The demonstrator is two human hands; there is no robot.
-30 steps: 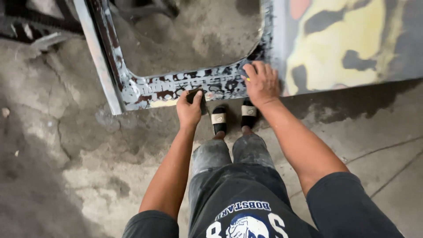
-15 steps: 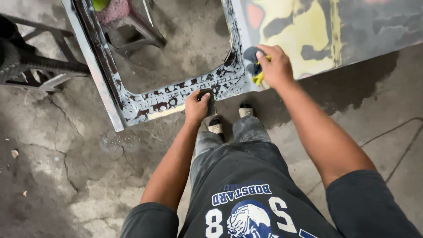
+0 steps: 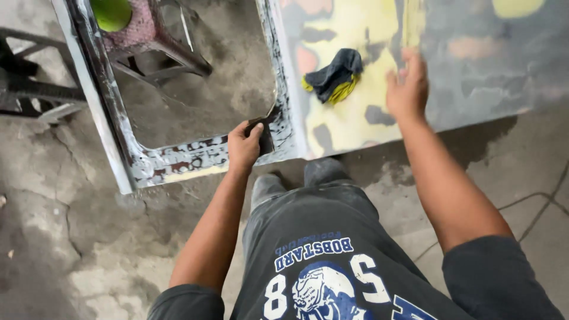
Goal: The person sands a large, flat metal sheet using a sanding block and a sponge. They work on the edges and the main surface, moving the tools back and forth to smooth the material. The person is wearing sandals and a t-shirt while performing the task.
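Left hand (image 3: 244,144) is pinching a dark abrasive sheet (image 3: 265,134) against the primed grey-and-yellow metal panel (image 3: 355,112) frame corner, while right hand (image 3: 406,89), fingers spread flat, is resting just right of the crumpled grey-yellow rag (image 3: 335,76).

Body-repair workshop — sanded car door (image 3: 355,118), cracked concrete floor (image 3: 65,237).

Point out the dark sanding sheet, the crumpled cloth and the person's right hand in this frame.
dark sanding sheet (image 3: 265,135), head view, on its dark face beside the thumb.
crumpled cloth (image 3: 335,76), head view, on its grey middle folds.
right hand (image 3: 406,89), head view, on the back of the hand.
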